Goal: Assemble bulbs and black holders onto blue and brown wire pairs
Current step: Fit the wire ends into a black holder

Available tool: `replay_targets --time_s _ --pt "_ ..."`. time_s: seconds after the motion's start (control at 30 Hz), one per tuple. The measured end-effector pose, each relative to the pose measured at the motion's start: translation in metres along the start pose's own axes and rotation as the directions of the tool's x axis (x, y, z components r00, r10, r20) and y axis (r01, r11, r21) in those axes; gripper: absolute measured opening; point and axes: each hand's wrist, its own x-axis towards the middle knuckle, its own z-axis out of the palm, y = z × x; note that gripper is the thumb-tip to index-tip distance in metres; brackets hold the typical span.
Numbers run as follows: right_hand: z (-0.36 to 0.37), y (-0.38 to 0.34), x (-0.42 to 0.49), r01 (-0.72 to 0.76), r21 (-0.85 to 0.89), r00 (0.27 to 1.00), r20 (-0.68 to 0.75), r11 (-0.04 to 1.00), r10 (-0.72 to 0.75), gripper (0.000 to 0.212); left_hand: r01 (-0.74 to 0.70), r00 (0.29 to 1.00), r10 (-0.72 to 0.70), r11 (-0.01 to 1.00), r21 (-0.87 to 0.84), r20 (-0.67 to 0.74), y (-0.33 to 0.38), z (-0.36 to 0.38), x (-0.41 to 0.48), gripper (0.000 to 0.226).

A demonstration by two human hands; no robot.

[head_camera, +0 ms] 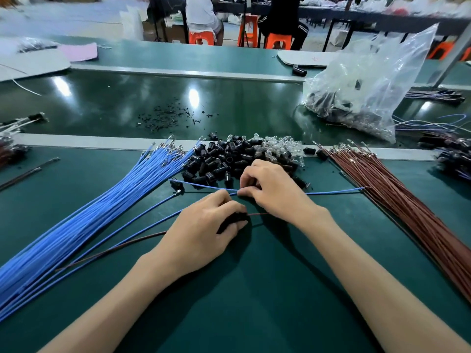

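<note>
On the table (254, 301) one bundle of wires (84, 217) fans out at the left and another bundle (397, 200) lies at the right. Between their far ends sits a heap of holders (219, 161), with bulbs (275, 146) behind it. A single wire (334, 192) runs across before the heap. Behind the table runs a belt (114, 98), with a bag (369, 85) on its right part.

Bright overhead glare (soft, bowed edges)

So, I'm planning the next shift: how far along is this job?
Some seemingly finished pairs lie at the right edge. In hand: the left hand grips a black holder on a brown wire; the right hand pinches a blue wire. Remaining: thick blue bundle, brown bundle, and a heap of holders and bulbs.
</note>
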Motion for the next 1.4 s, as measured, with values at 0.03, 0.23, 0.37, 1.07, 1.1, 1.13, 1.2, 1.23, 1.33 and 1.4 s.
replay_targets --time_s 0.03,0.23,0.37,1.07,1.1,1.13,1.2,1.23,1.33,1.4 --pt "0.001 0.0 0.0 0.014 -0.052 1.0 0.018 0.999 -0.014 0.008 0.002 1.0 -0.002 1.0 0.004 -0.005 0.0 0.0 0.0 0.019" --pt "-0.034 -0.002 0.001 -0.017 0.024 0.995 0.094 1.0 0.015 0.02 0.045 0.997 -0.046 0.999 -0.023 -0.056 -0.003 0.001 0.0 0.017" --pt "-0.053 0.0 -0.003 0.009 -0.012 0.997 -0.072 1.0 -0.01 0.013 0.105 0.989 -0.108 0.994 -0.037 -0.097 -0.005 -0.002 0.0 0.016" --pt "-0.082 0.001 -0.013 -0.038 -0.03 0.993 0.114 0.999 0.042 0.007 0.252 0.921 -0.344 0.884 -0.393 -0.182 -0.009 -0.004 0.005 0.02" --pt "-0.078 -0.001 -0.012 -0.015 -0.023 0.994 0.111 1.0 0.018 0.005 0.255 0.919 -0.348 0.883 -0.394 -0.184 -0.009 -0.004 0.005 0.02" --pt "-0.075 -0.004 -0.011 0.006 -0.019 0.994 0.112 1.0 -0.004 0.011 0.258 0.918 -0.351 0.882 -0.394 -0.185 -0.009 -0.004 0.005 0.02" --pt "-0.065 -0.011 -0.008 0.023 -0.021 0.99 0.137 1.0 -0.02 0.031 0.258 0.916 -0.352 0.885 -0.388 -0.192 -0.008 -0.004 0.005 0.02" --pt "-0.061 -0.015 -0.007 0.023 -0.033 0.987 0.157 0.999 -0.017 0.042 0.259 0.916 -0.35 0.889 -0.378 -0.196 -0.008 -0.004 0.005 0.02" --pt "-0.047 -0.023 -0.007 0.004 -0.09 0.977 0.211 0.996 0.015 0.057 0.257 0.915 -0.34 0.907 -0.335 -0.218 -0.008 -0.004 0.005 0.011" --pt "-0.04 -0.027 -0.007 0.007 -0.102 0.969 0.245 0.995 0.018 0.055 0.237 0.918 -0.309 0.93 -0.283 -0.247 -0.008 -0.005 0.005 0.009"
